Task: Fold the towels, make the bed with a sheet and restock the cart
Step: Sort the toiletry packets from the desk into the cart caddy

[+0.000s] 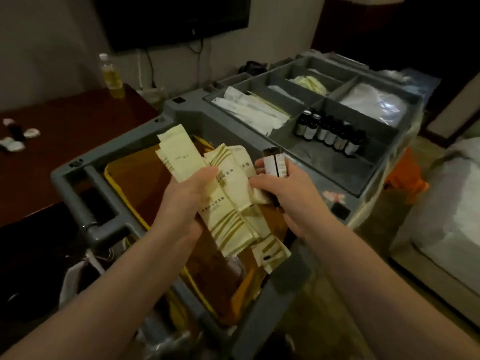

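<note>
Reaching forward over the yellow-lined bin (117,178) of the grey plastic housekeeping cart (181,107), both bare forearms angle inward so the hands meet just above it. The left hand (189,193), palm turned rightward, has its fingers (207,172) curled round a fanned bundle of pale yellow olive-striped paper sachets (228,211). The right hand (288,201) grips a small dark white-labelled bottle (270,163), possibly a pair, upright while its fingertips touch the sachets' edge. In the cart's far top tray a row of matching dark bottles (330,133) stands one compartment over from long white packets (249,110).
</note>
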The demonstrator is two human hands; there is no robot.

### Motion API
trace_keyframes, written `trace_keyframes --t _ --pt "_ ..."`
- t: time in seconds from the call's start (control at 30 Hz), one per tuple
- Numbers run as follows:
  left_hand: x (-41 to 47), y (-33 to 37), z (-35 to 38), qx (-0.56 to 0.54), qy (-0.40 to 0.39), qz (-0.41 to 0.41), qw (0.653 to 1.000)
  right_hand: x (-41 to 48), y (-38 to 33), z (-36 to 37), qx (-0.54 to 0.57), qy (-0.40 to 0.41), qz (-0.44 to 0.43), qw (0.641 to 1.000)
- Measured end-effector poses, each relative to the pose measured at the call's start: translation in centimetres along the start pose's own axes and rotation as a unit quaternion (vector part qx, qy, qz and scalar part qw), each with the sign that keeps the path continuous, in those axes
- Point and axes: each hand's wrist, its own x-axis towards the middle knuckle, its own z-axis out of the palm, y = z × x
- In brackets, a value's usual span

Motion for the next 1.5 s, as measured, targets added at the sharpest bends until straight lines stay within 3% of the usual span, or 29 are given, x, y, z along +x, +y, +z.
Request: trace_keyframes --t 0.27,0.4,0.6,0.7,0.83,0.9,1.0,1.1,1.17,1.2,1.27,1.37,1.5 --pt "1.1 -2.7 8.2 -0.100 0.172 0.062 0.978 9.1 -1.3 -6.7 0.056 -0.202 0.060 0.976" --pt "0.4 -4.2 14.3 -0.121 0.217 0.079 0.965 11.7 -2.7 -11.4 0.098 -0.233 0.094 0.963" --pt "-0.3 -5.2 21.7 -0.080 0.147 0.159 0.973 15.8 -4.5 -18.1 0.169 -0.196 0.103 0.960" --pt "1.4 -5.9 24.1 -0.080 0.112 0.142 0.980 18.5 -5.3 -22.3 0.169 -0.163 0.087 0.968" --pt "5.3 -6.7 27.5 -0.106 0.127 0.101 0.981 24.0 -6.1 -29.1 0.055 -0.061 -0.020 0.996" --pt "6.8 -7.0 28.7 -0.104 0.108 0.095 0.984 27.1 -6.2 -32.1 -0.106 0.005 -0.077 0.991" --pt "8.8 -7.2 29.6 -0.097 0.102 0.085 0.986 30.4 -6.1 -35.0 -0.342 -0.004 -0.114 0.933" --pt "10.9 -7.5 29.5 -0.094 0.089 0.088 0.988 31.8 -5.8 -34.6 -0.481 -0.087 -0.126 0.863" --pt "12.1 -7.5 29.4 -0.097 0.082 0.077 0.989 32.4 -5.7 -34.0 -0.526 -0.085 -0.153 0.832" --pt "12.5 -7.4 29.4 -0.101 0.083 0.070 0.989 32.6 -5.7 -33.7 -0.513 -0.075 -0.165 0.839" --pt "13.4 -7.0 29.4 -0.112 0.087 0.066 0.988 32.9 -5.9 -32.9 -0.409 -0.044 -0.181 0.894" --pt "14.4 -6.4 29.7 -0.118 0.088 0.057 0.987 32.5 -5.7 -31.6 -0.213 -0.063 -0.102 0.970" --pt "15.5 -5.6 29.5 -0.108 0.109 0.087 0.984 31.8 -6.1 -29.9 -0.134 -0.150 -0.008 0.980"
